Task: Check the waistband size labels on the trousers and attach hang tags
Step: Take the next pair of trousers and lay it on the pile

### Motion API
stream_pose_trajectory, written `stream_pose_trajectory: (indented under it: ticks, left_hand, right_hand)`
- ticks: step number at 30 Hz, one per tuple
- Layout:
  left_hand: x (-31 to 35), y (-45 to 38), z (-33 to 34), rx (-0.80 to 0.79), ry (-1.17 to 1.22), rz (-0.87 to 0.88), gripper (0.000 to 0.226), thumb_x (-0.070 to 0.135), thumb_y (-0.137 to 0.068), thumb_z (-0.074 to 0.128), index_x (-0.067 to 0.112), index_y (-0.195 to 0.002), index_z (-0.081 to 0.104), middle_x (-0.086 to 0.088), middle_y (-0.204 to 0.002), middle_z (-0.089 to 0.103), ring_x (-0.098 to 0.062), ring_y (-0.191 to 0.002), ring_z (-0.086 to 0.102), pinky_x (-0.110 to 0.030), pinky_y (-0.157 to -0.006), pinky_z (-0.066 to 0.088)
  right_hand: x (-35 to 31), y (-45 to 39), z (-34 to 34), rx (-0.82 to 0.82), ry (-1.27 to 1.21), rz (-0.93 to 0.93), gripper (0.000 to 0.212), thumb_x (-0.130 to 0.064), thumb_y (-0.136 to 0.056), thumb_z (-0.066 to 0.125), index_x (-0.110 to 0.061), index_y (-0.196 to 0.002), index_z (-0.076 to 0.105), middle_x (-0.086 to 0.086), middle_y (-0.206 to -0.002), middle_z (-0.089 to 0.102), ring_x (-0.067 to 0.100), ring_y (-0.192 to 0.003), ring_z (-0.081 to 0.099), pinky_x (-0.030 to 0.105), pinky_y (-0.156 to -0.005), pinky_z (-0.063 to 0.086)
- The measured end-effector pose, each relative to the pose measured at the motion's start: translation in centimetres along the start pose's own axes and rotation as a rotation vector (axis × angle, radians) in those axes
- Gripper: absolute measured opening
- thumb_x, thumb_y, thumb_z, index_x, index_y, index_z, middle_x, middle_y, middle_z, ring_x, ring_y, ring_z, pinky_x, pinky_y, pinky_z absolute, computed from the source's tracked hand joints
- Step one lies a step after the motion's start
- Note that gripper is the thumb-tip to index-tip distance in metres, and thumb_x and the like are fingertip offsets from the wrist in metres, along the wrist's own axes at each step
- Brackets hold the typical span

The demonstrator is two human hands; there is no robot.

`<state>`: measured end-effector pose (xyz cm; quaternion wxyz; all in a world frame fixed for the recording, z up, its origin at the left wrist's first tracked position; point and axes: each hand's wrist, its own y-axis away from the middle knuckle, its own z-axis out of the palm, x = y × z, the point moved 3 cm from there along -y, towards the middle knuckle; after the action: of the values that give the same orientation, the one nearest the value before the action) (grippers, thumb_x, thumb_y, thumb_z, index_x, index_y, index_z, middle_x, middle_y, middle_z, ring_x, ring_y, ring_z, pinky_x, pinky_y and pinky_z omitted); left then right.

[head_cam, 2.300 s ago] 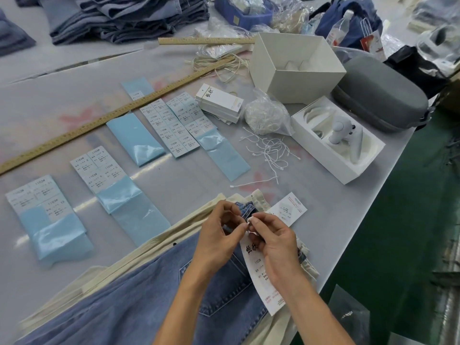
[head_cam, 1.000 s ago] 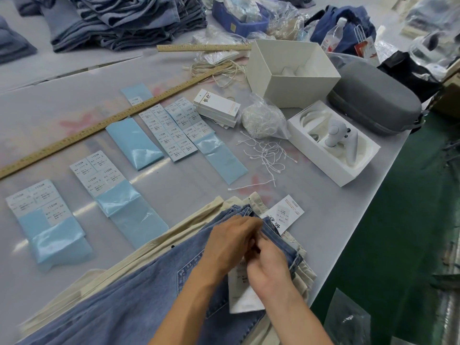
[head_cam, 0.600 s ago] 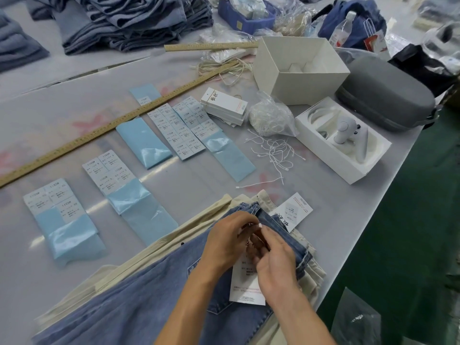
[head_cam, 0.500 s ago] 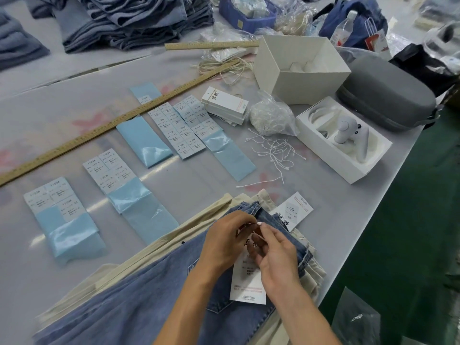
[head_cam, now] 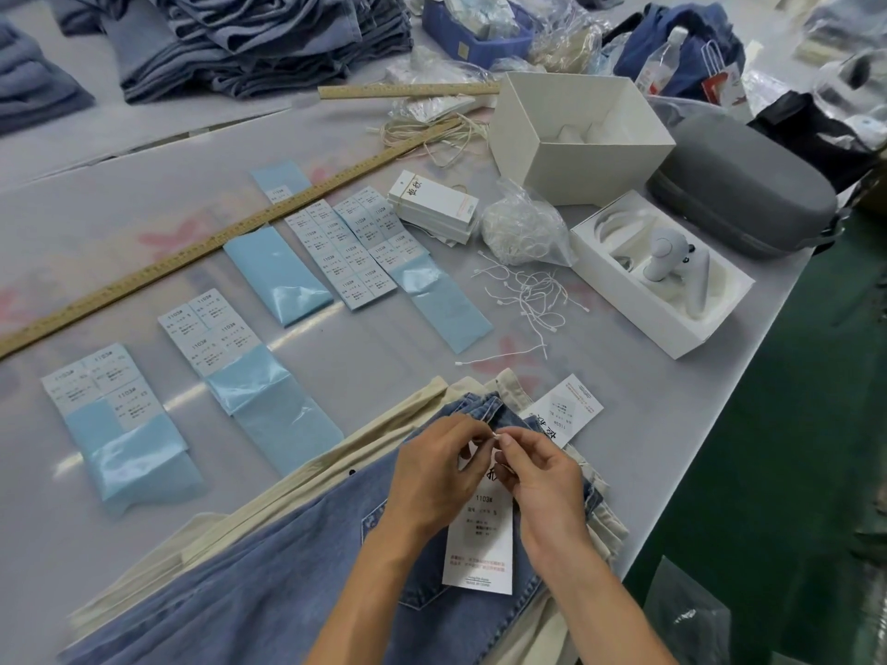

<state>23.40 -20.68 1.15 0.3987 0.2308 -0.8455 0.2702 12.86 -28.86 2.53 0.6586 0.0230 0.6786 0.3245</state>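
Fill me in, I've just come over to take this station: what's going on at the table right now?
A person is tagging blue jeans that lie on top of cream trousers. The left hand and right hand pinch a thin white string together at the waistband, with a white hang tag lying on the denim below. Another hang tag lies beside the waistband. Spare strings, a stack of tags and size-sticker sheets wait further up the table.
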Motion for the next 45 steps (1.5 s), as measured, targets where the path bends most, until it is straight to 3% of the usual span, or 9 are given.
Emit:
stream_pose_trajectory:
  ticks: [8,24,33,41,45]
  left_hand:
    - [-1.0,0.7,0.3,-0.033,0.034,-0.056,0.004,0.023,-0.094,0.070,0.025,-0.098,0.069,0.016,-0.089,0.066,-0.003,-0.075,0.057,-0.024,-0.066,0.051]
    - [-0.5,0.9,0.5,0.042,0.086,-0.064,0.004,0.033,-0.090,0.064,0.030,-0.090,0.067,0.018,-0.082,0.064,-0.002,-0.070,0.056,-0.024,-0.059,0.050]
    - [-0.5,0.9,0.6,0.028,0.062,-0.074,0.000,0.027,-0.090,0.069,0.027,-0.090,0.069,0.020,-0.082,0.063,-0.001,-0.068,0.055,-0.020,-0.059,0.048]
    - [-0.5,0.8,0.4,0.051,0.073,-0.089,0.012,0.035,-0.090,0.060,0.026,-0.088,0.068,0.019,-0.080,0.062,0.001,-0.068,0.054,-0.014,-0.061,0.044]
    - [-0.3,0.8,0.7,0.038,0.074,-0.080,0.011,0.035,-0.090,0.062,0.026,-0.088,0.068,0.019,-0.079,0.061,-0.001,-0.067,0.054,-0.019,-0.059,0.046]
  right_hand:
    - [-0.2,-0.6,-0.7,0.000,0.014,-0.011,0.018,-0.002,-0.090,0.072,-0.018,-0.088,0.081,0.011,-0.089,0.077,0.012,-0.074,0.069,0.022,-0.068,0.057]
    - [0.3,-0.4,-0.7,-0.052,-0.008,-0.016,0.020,-0.003,-0.091,0.070,-0.020,-0.092,0.081,0.012,-0.095,0.078,0.017,-0.083,0.074,0.021,-0.071,0.058]
    - [0.4,-0.5,-0.8,-0.053,-0.016,0.004,0.019,-0.001,-0.090,0.070,-0.017,-0.091,0.081,0.012,-0.094,0.078,0.016,-0.082,0.074,0.020,-0.069,0.058]
    - [0.2,-0.7,-1.1,-0.014,-0.027,0.002,0.021,-0.001,-0.091,0.070,-0.019,-0.088,0.081,0.012,-0.092,0.078,0.014,-0.077,0.072,0.020,-0.067,0.057]
    - [0.3,-0.4,-0.9,-0.062,0.011,-0.002,0.017,-0.001,-0.090,0.070,-0.014,-0.092,0.080,0.013,-0.093,0.078,0.017,-0.081,0.073,0.021,-0.070,0.058]
